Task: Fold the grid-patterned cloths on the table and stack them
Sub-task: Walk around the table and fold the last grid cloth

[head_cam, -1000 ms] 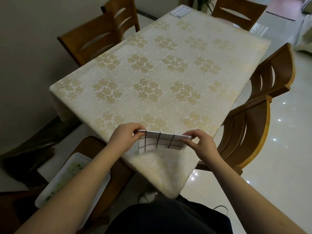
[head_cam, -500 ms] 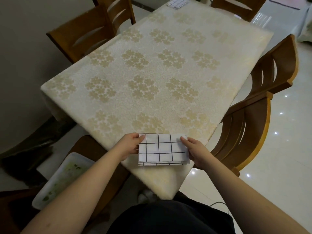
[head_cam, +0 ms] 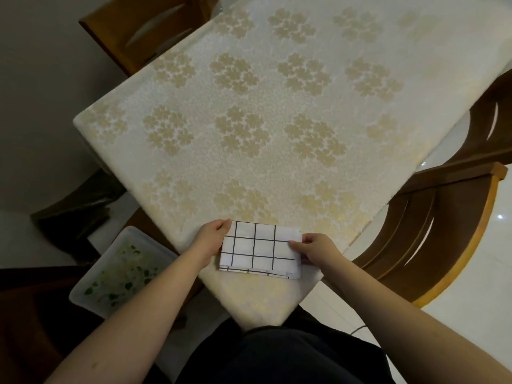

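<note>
the folded cloth [head_cam: 260, 250] lies flat on the near corner of the table [head_cam: 277, 112]. the left hand [head_cam: 212, 239] pinches the cloth's left edge with curled fingers; the right hand [head_cam: 314, 249] pinches its right edge. beyond the cloth stretches the flowered tablecloth.

Cloth: folded white grid-patterned cloth [head_cam: 260, 249] lies flat on the near corner of the table [head_cam: 277, 120], layered edges toward the person
Left hand [head_cam: 212, 238]: grips the cloth's left edge
Right hand [head_cam: 315, 249]: pinches the cloth's right edge
Tablecloth: cream with gold flower clusters
Chairs: wooden chair [head_cam: 432, 231] at right
Floor: white tray [head_cam: 119, 270] at lower left
</note>
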